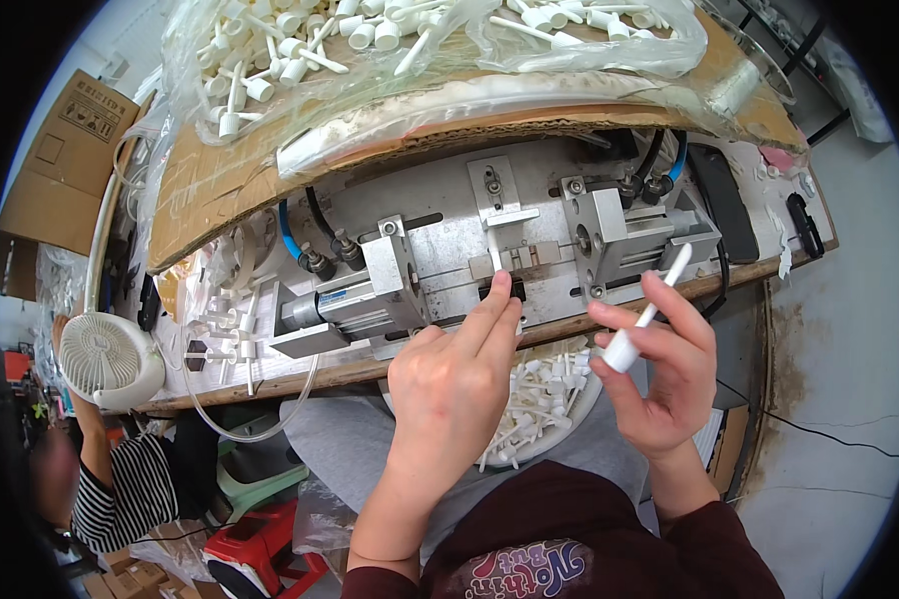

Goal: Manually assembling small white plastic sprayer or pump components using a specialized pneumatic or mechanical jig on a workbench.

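My left hand (pixel 452 374) reaches to the middle of a metal clamping fixture (pixel 449 255), index and middle fingers stretched forward. Its index fingertip touches the near end of a white plastic stick (pixel 495 250) lying in a small holder block (pixel 541 254); the thumb is hidden. To the right, my right hand (pixel 669 384) is closed on a white capped stick (pixel 621 351), held above the bench edge between thumb and fingers, with its slim end pointing up and away. Metal cylinder units, left (pixel 345 304) and right (pixel 619 235), flank the holder.
A cardboard sheet (pixel 210 205) overhangs the fixture, bearing bagged white capped sticks (pixel 300 60). A tub of similar pieces (pixel 544 409) rests at my lap. A white fan (pixel 110 361) stands left, near a co-worker's striped sleeve (pixel 125 494). Air hoses (pixel 288 235) run to the fixture.
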{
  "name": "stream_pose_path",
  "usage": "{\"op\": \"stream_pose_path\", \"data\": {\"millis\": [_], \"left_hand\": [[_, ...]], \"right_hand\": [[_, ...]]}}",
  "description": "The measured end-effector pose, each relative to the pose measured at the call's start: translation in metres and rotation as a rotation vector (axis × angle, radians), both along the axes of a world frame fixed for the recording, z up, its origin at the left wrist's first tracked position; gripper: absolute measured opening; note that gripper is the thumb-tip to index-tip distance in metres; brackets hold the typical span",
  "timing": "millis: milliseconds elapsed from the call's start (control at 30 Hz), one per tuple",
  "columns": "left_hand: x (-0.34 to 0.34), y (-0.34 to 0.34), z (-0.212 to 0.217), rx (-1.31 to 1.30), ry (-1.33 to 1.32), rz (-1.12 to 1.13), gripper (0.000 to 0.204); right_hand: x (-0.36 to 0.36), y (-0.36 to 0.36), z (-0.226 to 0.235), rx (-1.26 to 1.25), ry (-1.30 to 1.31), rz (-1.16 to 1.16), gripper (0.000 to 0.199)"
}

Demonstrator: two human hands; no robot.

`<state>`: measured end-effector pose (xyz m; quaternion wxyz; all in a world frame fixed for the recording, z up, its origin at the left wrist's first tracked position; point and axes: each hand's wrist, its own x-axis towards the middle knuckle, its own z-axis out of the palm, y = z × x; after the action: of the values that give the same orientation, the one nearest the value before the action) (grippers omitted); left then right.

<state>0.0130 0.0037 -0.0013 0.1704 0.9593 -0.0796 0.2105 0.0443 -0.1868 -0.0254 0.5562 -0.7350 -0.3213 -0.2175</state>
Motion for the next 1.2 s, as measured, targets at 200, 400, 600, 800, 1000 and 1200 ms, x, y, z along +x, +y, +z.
{"op": "stream_pose_path", "data": {"millis": [200,400,600,800,1000,1200], "left_hand": [[0.001,0.001,-0.002,-0.044,-0.024,0.0,0.026],[-0.008,0.005,-0.002,-0.121,-0.005,-0.066,0.026],[-0.05,0.007,-0.008,-0.295,0.333,-0.309,0.023],[-0.064,-0.009,-0.051,-0.407,0.462,-0.385,0.022],[-0.059,-0.034,-0.091,-0.316,0.466,-0.37,0.033],[-0.076,-0.017,-0.095,-0.403,0.286,-0.146,0.032]], "right_hand": [[-0.001,0.0,0.011,-0.233,-0.044,0.004,0.031],[0.016,0.009,0.018,-0.384,-0.163,0.031,0.032],[0.02,0.028,0.016,-0.684,-0.283,0.063,0.025],[0.024,0.046,0.023,-0.815,-0.295,0.003,0.014],[0.024,0.05,0.027,-0.839,-0.299,0.002,0.014],[0.009,0.022,-0.007,-0.401,-0.104,0.047,0.034]]}}
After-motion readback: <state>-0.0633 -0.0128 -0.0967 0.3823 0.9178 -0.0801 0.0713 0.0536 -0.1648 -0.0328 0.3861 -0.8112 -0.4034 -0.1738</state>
